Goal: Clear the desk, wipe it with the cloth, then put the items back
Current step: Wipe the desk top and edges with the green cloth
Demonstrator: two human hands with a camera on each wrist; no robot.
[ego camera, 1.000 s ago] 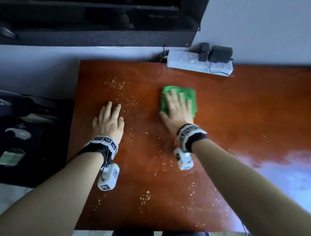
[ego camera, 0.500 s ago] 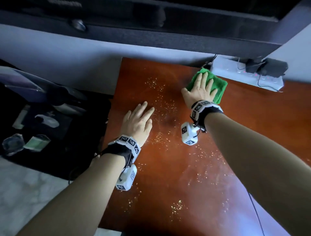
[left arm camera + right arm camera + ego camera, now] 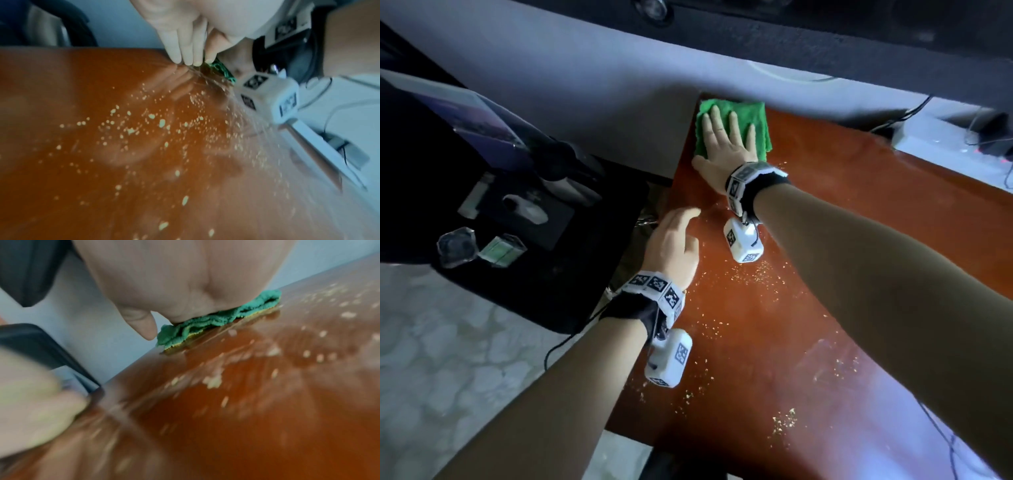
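A folded green cloth (image 3: 760,120) lies at the far left corner of the reddish-brown desk (image 3: 842,222). My right hand (image 3: 724,144) presses flat on the cloth with straight, spread fingers; the right wrist view shows the palm on the cloth (image 3: 216,319). My left hand (image 3: 674,240) sits at the desk's left edge, with its fingers straight and together in the left wrist view, their fingertips (image 3: 176,56) touching the wood. Pale crumbs (image 3: 756,277) are scattered over the desk, thick in the left wrist view (image 3: 162,123).
A white power strip (image 3: 935,137) with plugs and cables lies along the back wall at the right. Left of the desk, a black surface (image 3: 558,281) holds a small green-tinted box (image 3: 501,251), a clear container (image 3: 455,245) and other items. Dark shelving hangs above.
My right hand has slid the cloth leftward along the back edge to the desk's far left corner. My left hand has shifted to the left edge of the desk.
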